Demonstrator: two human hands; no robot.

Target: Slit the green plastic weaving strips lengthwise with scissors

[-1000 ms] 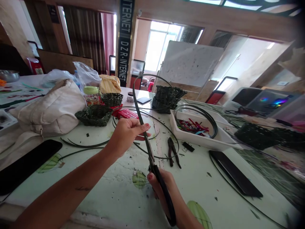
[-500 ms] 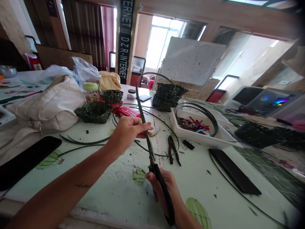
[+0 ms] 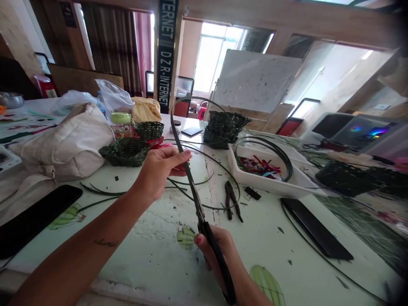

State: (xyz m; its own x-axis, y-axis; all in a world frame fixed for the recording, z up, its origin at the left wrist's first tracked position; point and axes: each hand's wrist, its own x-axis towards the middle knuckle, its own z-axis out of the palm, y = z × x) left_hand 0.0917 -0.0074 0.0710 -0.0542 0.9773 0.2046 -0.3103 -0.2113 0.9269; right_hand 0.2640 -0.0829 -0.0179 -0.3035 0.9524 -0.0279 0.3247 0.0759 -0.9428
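Between thumb and fingers, my left hand [image 3: 161, 170] pinches a dark green flat strip [image 3: 177, 138], which curves up and over in a loop behind the hand. My right hand [image 3: 219, 246] is wrapped round the black handles of a pair of scissors [image 3: 212, 233]. The scissor blades point up and away, lying along the lower end of the strip just below my left hand. Whether the blades are closed on the strip I cannot tell. Beyond my left hand, more dark green strips [image 3: 219, 158] lie in loose loops on the table.
Pliers [image 3: 234, 199] and a black binder clip [image 3: 253, 193] lie right of centre. Behind them stands a white tray [image 3: 264, 185] with coloured pieces and coiled strip. Woven baskets [image 3: 126, 151] sit left, another woven basket [image 3: 225, 129] at the back. A black phone-like slab [image 3: 315, 227] lies right, a cloth bag [image 3: 72, 142] left.
My left hand has shifted left and slightly up, carrying the strip with it. The scissors have tilted a little to the left, still in my right hand.
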